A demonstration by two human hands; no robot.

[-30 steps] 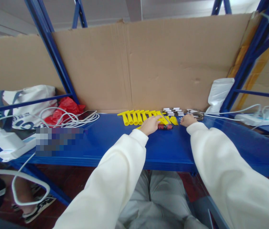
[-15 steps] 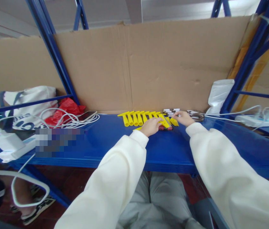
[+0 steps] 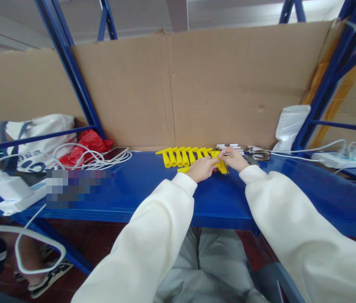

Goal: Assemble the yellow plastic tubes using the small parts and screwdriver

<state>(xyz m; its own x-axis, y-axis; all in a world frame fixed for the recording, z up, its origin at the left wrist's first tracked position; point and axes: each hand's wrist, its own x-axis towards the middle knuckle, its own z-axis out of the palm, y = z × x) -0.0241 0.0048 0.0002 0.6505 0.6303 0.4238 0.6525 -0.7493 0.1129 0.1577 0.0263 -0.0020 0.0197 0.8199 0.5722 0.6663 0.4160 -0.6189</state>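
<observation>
Several yellow scraper-like pieces [image 3: 180, 156] stand in a row at the back of the blue shelf [image 3: 152, 193]. My left hand [image 3: 202, 168] is closed on a yellow piece [image 3: 184, 169] whose handle sticks out to the left and whose wide end shows to the right. My right hand [image 3: 233, 158] is bent over that wide end, fingertips together near the left fingers; what they pinch is too small to make out. Behind the hands lie small white-and-dark strips [image 3: 228, 146]. Dark brown wrapped items [image 3: 260, 153] lie to the right.
A cardboard sheet [image 3: 222, 84] closes off the back. White cables [image 3: 98, 160], a red bag [image 3: 86, 147] and a white cloth bag [image 3: 45, 139] are at the left. A white pouch [image 3: 291, 126] leans at the right. Another person's leg [image 3: 26, 256] shows below left.
My right hand has moved left and now meets my left hand over the yellow piece. The small yellow piece seen between the hands before is now covered or gone from its spot.
</observation>
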